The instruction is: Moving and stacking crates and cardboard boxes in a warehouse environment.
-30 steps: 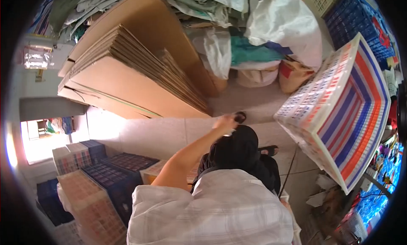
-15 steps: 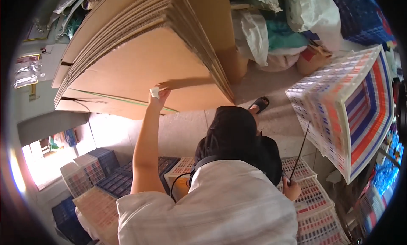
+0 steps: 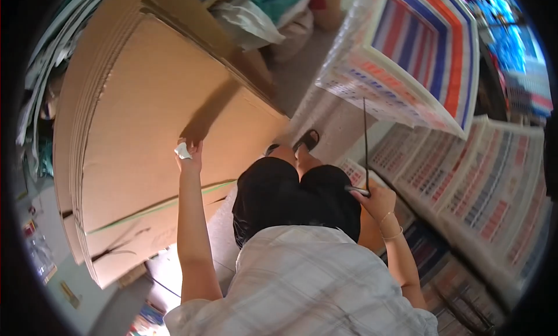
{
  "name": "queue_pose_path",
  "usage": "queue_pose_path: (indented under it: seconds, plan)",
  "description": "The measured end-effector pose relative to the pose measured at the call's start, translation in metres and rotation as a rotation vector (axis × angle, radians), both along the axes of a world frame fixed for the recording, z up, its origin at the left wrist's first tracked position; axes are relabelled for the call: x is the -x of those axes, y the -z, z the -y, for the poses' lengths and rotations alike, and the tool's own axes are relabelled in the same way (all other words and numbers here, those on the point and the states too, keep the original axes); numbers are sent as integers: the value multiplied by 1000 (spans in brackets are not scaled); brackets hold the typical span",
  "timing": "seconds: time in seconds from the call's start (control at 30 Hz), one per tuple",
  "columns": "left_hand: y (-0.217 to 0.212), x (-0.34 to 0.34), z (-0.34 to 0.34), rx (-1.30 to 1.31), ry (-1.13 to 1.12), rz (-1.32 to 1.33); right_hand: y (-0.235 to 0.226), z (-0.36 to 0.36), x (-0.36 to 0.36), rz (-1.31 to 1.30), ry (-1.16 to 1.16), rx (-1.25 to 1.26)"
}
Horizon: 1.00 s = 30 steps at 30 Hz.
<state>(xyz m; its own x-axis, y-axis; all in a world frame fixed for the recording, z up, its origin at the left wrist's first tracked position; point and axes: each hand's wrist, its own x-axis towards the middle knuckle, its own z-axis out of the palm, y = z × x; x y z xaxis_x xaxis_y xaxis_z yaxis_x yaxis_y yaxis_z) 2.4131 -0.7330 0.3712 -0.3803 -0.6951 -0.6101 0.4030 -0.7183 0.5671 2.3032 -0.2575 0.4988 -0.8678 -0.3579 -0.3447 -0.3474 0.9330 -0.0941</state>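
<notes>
My left hand [image 3: 189, 157] reaches up to the face of a tall stack of flat brown cardboard sheets [image 3: 139, 121]. It pinches a small white piece [image 3: 182, 151] against the front sheet. My right hand [image 3: 376, 201] is closed around the lower end of a thin black rod [image 3: 365, 139]. The rod stands upright beside my knee and rises to the striped stack. Between my arms are my black-clad legs [image 3: 296, 199] and my pale plaid shirt [image 3: 302, 283].
A stack of red, blue and white striped packs [image 3: 433, 48] stands at the upper right. Flat sheets of colourful small packs [image 3: 482, 188] lie on the right. Filled plastic bags [image 3: 256, 19] sit at the back. My sandal [image 3: 307, 140] rests on the tiled floor [image 3: 305, 80].
My left hand rose from near my foot to the cardboard stack and now rests lower on its front sheet. The view swung right. My right hand with the rod came into sight.
</notes>
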Motion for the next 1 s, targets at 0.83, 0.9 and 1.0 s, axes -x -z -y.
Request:
queue_pose_path:
  seconds: [0.83,0.9,1.0]
  plan:
    - [42,-142,53,1345,914,466,95,169,-316,-25,297,85]
    - [16,-148,48,1548,939,547,105,158,-320,-1,326,97]
    - [-48,-170,64,1917,898,690,97,155,-325,-26,372,166]
